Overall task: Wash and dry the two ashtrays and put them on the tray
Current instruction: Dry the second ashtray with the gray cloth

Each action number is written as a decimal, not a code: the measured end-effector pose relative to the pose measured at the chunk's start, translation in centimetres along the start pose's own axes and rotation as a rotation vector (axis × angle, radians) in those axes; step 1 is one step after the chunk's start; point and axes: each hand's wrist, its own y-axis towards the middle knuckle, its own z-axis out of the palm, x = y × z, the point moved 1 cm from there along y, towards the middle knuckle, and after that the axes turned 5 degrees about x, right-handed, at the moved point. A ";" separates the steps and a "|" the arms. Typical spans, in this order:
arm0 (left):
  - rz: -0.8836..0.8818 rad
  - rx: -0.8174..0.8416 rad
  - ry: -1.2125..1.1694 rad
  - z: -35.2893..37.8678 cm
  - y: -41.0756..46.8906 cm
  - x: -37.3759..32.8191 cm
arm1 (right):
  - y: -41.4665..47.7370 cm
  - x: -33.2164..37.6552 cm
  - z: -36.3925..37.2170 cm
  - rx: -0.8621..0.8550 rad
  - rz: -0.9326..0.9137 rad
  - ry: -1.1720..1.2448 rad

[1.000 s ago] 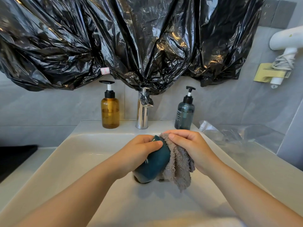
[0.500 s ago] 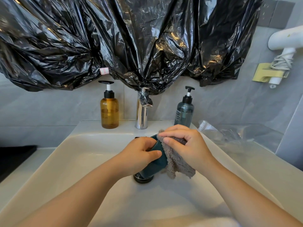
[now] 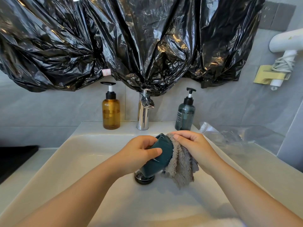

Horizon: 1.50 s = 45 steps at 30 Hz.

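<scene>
Dark teal ashtray [image 3: 158, 158] is up off the sink [image 3: 91, 161], tipped on its side, directly over the drain [image 3: 144, 179]. Not touching the basin as far as I can see.

Left hand [image 3: 138, 155] grips it from the left: thumb [image 3: 154, 151] laid across the outer wall, other fingers curled over the upper rim. Right hand [image 3: 194, 145] is curled round a grey fluffy cloth [image 3: 181, 167] and presses it against the ashtray's right side; the fingertips [image 3: 179, 136] sit at the top edge by the rim. The loose end of the cloth hangs down just right of the drain. Both forearms come in low from the near edge and meet mid-basin.

Room: open basin left, right and in front of the hands. Faucet [image 3: 144, 112] stands right behind them, with an amber pump bottle [image 3: 111, 113] to its left and a grey-green one [image 3: 185, 116] to its right, near the right knuckles. Crumpled clear plastic [image 3: 237, 135] lies on the right counter. Black plastic sheeting [image 3: 131, 40] hangs above.
</scene>
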 end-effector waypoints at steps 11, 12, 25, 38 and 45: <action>-0.118 -0.102 -0.153 0.4 0.3 0.3 | -0.8 0.7 1.1 0.169 0.011 0.087; -0.123 -0.109 -0.140 0.4 0.4 0.4 | -0.8 0.7 1.2 0.170 -0.007 0.072; -0.060 -0.055 -0.137 0.2 0.2 0.2 | -0.9 1.1 0.7 0.038 -0.166 -0.090; 0.035 -0.014 -0.135 -0.1 -0.2 -0.2 | -0.1 0.3 0.2 0.038 0.047 0.094; -0.110 -0.042 -0.259 0.0 -0.1 -0.2 | -0.9 1.0 0.9 0.104 -0.018 0.078</action>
